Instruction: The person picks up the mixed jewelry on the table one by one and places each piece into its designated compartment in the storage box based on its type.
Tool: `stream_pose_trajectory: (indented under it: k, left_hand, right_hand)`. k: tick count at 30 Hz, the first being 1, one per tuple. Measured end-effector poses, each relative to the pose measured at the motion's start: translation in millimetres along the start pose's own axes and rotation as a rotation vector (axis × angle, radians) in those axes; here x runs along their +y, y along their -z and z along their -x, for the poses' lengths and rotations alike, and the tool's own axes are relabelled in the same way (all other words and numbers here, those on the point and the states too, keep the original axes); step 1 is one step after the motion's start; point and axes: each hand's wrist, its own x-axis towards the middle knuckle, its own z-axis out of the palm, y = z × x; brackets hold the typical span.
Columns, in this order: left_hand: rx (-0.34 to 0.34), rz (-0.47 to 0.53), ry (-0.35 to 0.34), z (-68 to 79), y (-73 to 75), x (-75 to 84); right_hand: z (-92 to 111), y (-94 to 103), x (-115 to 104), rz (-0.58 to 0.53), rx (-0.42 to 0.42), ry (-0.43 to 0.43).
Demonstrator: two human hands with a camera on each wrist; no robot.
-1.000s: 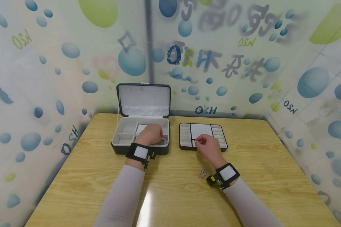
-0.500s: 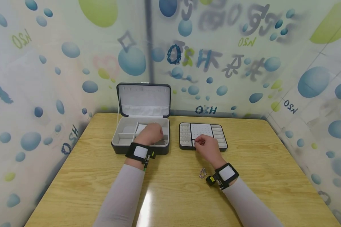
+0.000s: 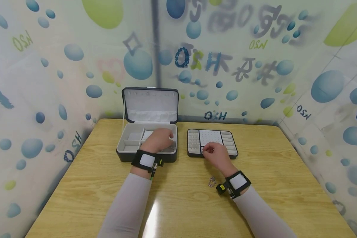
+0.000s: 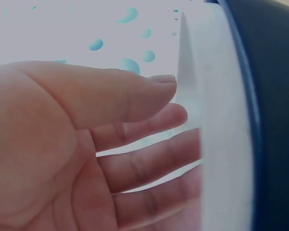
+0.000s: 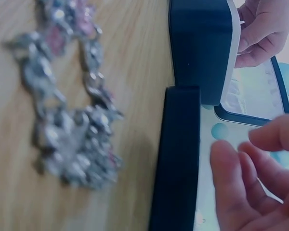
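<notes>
In the head view my left hand (image 3: 158, 140) reaches into the right side of an open jewelry box (image 3: 148, 156). The left wrist view shows its fingers (image 4: 149, 161) loosely bent and apart, the thumb above them, with nothing visible between; some fingertips are hidden behind the box's pale rim. My right hand (image 3: 218, 156) is over the front edge of a jewelry tray (image 3: 211, 137). In the right wrist view its thumb and fingertips stand apart, with nothing seen between them. A silver bracelet (image 5: 70, 144) with pink stones lies on the table, near the right wrist.
The box's lid (image 3: 152, 105) stands raised at the back, close to the patterned wall (image 3: 235, 59). Dividers split the box into compartments, one bearing a white pad (image 3: 147, 134). Ring rolls (image 3: 193, 140) and slots fill the tray. Light wood table (image 3: 178, 205) extends in front.
My left fingers have loosened and lifted slightly inside the box. At the tray's front edge, the right hand has dropped slightly toward me. Box, tray and bracelet have stayed put.
</notes>
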Motion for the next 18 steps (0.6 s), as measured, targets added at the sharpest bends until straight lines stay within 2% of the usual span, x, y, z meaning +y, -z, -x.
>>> stream_pose_trajectory:
  k: [7, 12, 18]
  left_hand:
    - [0.017, 0.022, -0.025, 6.1, 5.1, 7.4]
    - [0.022, 0.0, -0.05, 6.6, 5.9, 11.5]
    - [0.014, -0.006, -0.056, 7.5, 5.6, 17.6]
  right_hand:
    - [0.4, 17.5, -0.9, 0.102, -0.281, 0.07]
    - [0.4, 29.4, 2.8, 0.164, -0.463, 0.076]
    - [2.5, 33.0, 4.1, 0.221, -0.626, 0.08]
